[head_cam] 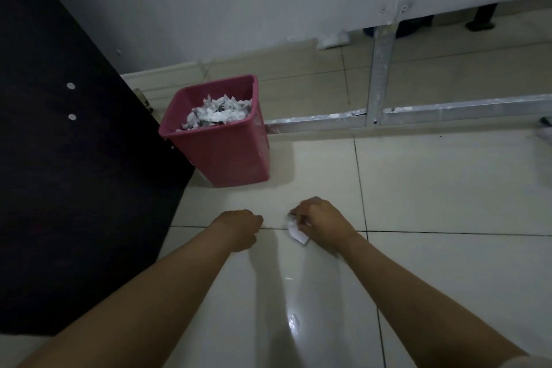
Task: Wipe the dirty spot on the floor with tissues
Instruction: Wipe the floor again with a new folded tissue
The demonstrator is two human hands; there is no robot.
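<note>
Right hand (pixel 321 219) hides most of tissue (pixel 297 233); dirty spot unseen.

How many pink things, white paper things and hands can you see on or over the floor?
Pink: 1, the pink bin.
White paper: 2, the tissue held by the right hand, and the heap of crumpled tissues in the bin.
Hands: 2, the right hand and the left hand.
Total: 5.

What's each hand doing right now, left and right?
Left hand: fingers curled, nothing visible in its grip.
Right hand: holds a crumpled white paper tissue against the pale tiled floor.
</note>
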